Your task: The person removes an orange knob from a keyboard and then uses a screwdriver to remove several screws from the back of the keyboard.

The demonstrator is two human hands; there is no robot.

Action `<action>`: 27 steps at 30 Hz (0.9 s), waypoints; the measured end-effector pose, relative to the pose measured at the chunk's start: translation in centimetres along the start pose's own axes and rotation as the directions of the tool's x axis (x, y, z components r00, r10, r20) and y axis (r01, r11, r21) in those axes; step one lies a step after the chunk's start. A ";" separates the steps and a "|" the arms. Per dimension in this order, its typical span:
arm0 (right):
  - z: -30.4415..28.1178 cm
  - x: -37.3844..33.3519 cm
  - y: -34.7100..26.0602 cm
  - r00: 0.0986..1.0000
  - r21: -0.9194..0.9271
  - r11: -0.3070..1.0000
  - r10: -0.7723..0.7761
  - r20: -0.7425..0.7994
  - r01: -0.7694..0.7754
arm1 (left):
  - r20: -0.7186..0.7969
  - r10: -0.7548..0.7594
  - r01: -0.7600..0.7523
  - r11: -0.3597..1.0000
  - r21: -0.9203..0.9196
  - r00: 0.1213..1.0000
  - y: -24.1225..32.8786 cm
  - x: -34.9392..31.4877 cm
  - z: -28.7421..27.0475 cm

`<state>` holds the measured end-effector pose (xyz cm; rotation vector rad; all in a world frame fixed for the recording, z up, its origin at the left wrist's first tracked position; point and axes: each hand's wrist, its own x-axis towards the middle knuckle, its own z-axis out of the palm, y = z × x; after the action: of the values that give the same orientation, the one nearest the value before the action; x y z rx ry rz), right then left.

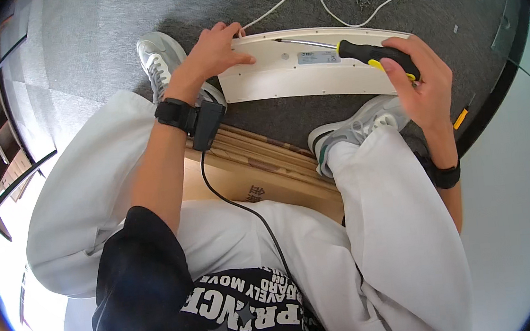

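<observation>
Looking down from the head camera, I take the grey carpet (102, 27) first, wide and open on the far side, then my white trousers (87, 197) and the cardboard box (266, 172) I seem to be sitting on. Ahead, between my two pale sneakers (157, 57), lies the long white panel (307, 74), flat on the carpet, back face up, with a white cable (353, 17) trailing off behind it. My left hand (217, 51) is pressed flat on the panel's left end, fingers spread rather than closed around anything, steadying it. My right hand (421, 81) is wrapped tightly about the black-and-yellow handle of the screwdriver (366, 53), its shaft angled left, the tip resting on the panel near its upper edge. I judge the screw work barely under way: the panel sits whole, and I see no loose screws. Room is tight near my right shoe and the dark curved edge (497, 96) beyond my right wrist; leftward is freer.
</observation>
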<state>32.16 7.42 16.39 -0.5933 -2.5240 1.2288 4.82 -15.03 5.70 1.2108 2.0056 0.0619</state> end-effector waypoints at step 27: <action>-27.8 -16.1 -10.7 0.985 -0.590 0.805 -0.046 -0.166 -0.062 | 0.183 -0.075 0.127 0.946 -0.297 0.980 15.7 -14.1 -11.5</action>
<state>55.17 12.85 40.60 -0.7997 -2.7320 0.3254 12.47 -13.50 28.42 0.8834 1.8257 0.2058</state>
